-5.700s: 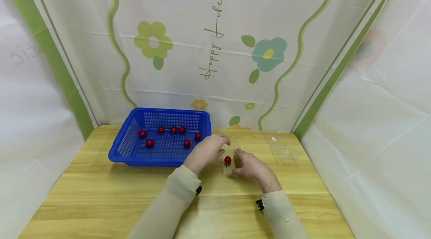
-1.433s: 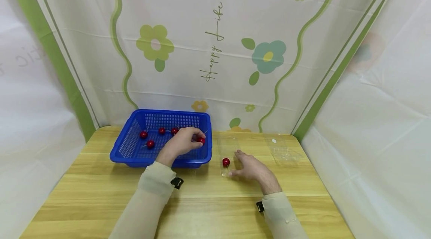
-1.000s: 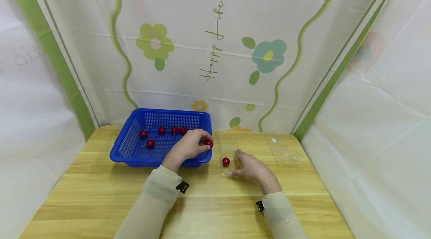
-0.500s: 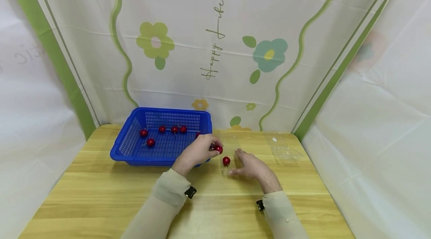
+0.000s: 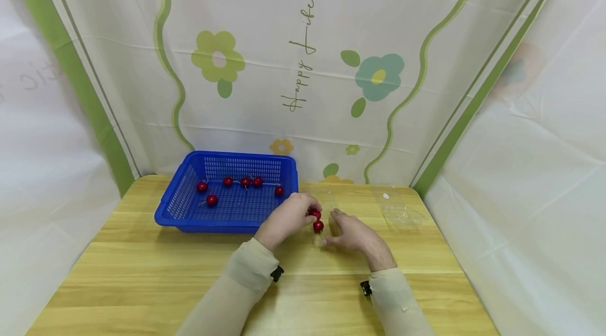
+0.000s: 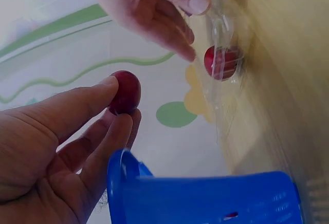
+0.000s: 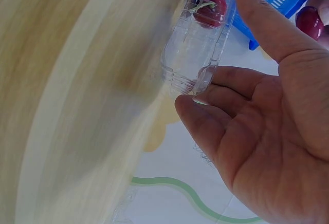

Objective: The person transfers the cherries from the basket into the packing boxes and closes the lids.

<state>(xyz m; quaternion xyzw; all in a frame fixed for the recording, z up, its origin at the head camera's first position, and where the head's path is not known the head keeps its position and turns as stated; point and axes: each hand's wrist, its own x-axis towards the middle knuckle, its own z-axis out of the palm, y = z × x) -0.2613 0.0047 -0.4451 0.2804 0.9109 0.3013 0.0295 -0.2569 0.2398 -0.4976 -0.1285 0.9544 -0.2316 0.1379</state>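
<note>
Six round, glossy red cherries [image 5: 245, 182] lie in a rectangular blue plastic mesh basket [image 5: 213, 230] at the far left of the wood-grain tabletop [image 5: 180, 283]. In the head view, the left hand [image 5: 288, 216] pinches another red cherry [image 5: 314, 214] right of the basket, beside a clear plastic box [image 5: 318, 242] holding one more cherry [image 5: 318, 226]. A second clear box [image 5: 401, 215] lies far right. The left wrist view shows thumb and fingertips gripping the pinched cherry, apart from the boxed one. In the right wrist view, the right hand's [image 7: 272, 126] grip is relaxed, fingertips touching the box's far end.
</note>
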